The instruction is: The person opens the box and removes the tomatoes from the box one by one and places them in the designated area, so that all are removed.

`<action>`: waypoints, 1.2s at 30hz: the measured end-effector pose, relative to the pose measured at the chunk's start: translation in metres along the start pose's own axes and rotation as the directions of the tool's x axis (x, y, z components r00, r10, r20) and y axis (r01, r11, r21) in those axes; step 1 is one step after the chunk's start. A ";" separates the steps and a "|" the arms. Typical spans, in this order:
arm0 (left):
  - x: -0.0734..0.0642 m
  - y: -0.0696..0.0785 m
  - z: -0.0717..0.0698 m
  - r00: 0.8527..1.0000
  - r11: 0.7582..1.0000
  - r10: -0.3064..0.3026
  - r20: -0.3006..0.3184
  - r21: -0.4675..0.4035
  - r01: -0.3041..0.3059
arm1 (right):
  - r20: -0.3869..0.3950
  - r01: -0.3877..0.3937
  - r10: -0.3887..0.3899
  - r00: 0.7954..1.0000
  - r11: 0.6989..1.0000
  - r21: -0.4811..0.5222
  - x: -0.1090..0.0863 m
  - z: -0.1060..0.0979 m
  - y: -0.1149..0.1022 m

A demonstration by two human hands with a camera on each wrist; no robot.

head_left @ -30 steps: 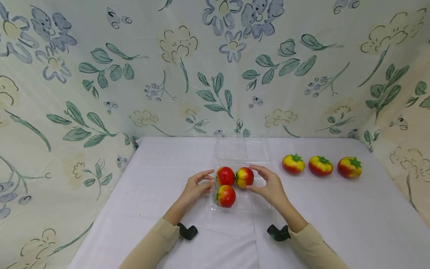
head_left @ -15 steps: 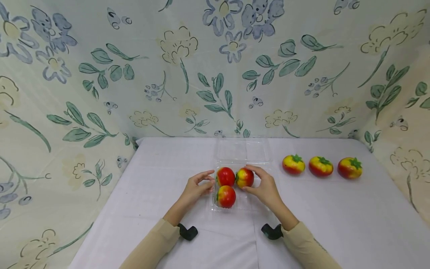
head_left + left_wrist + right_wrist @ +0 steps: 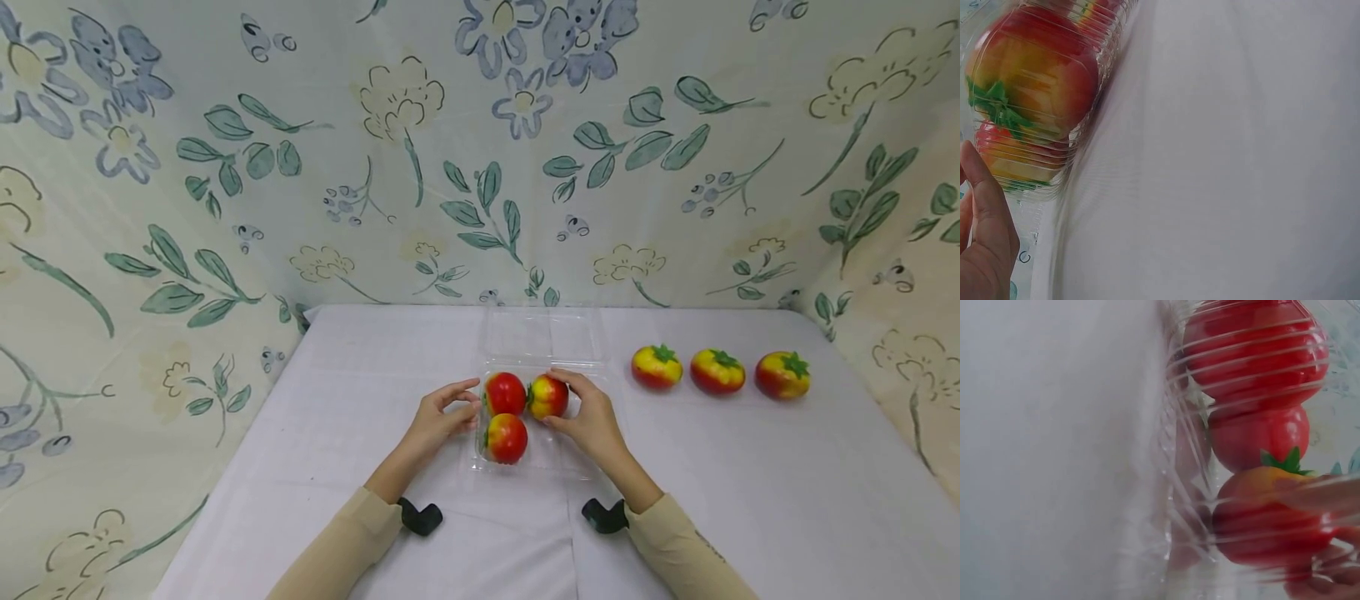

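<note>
A clear plastic clamshell box (image 3: 558,454) stands open in the middle of the table, with three red-and-yellow tomatoes in it. Two sit along its left side, a back one (image 3: 505,393) and a front one (image 3: 506,439). My right hand (image 3: 594,421) grips the back-right tomato (image 3: 548,396) between thumb and fingers; in the right wrist view this tomato (image 3: 1266,519) shows through the ribbed wall. My left hand (image 3: 437,417) has its fingertips right at the box's left wall. In the left wrist view, the left fingers (image 3: 988,206) are beside the ribbed corner.
The box's transparent lid (image 3: 540,335) lies folded back toward the rear. To the right, three more tomatoes stand in a row: a left one (image 3: 657,367), a middle one (image 3: 717,372) and a right one (image 3: 782,375). A floral cloth (image 3: 480,225) hangs behind the white-covered table (image 3: 360,358).
My right hand has moved left, and its fingers have closed in on the back-right tomato. My left hand has stayed in place at the box.
</note>
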State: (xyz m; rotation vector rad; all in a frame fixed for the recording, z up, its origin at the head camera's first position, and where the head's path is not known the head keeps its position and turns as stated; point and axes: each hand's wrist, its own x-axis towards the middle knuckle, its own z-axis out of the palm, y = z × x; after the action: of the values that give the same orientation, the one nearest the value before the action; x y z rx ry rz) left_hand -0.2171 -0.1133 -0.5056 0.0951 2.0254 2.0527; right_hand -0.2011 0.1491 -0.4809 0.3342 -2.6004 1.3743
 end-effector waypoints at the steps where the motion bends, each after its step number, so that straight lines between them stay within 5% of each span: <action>1: 0.000 0.000 0.000 1.000 1.000 0.001 0.000 -0.001 -0.001 | -0.005 0.004 -0.004 1.000 1.000 -0.003 0.000 0.000 0.000; 36: 0.002 0.000 0.001 1.000 1.000 0.004 0.003 -0.012 -0.004 | -0.065 0.028 -0.028 0.997 1.000 0.005 -0.001 -0.003 0.005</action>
State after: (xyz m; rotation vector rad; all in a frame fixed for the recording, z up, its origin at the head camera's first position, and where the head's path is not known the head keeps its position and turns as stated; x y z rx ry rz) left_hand -0.2183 -0.1116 -0.5055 0.0994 2.0124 2.0656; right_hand -0.2010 0.1542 -0.4837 0.3200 -2.5300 1.3610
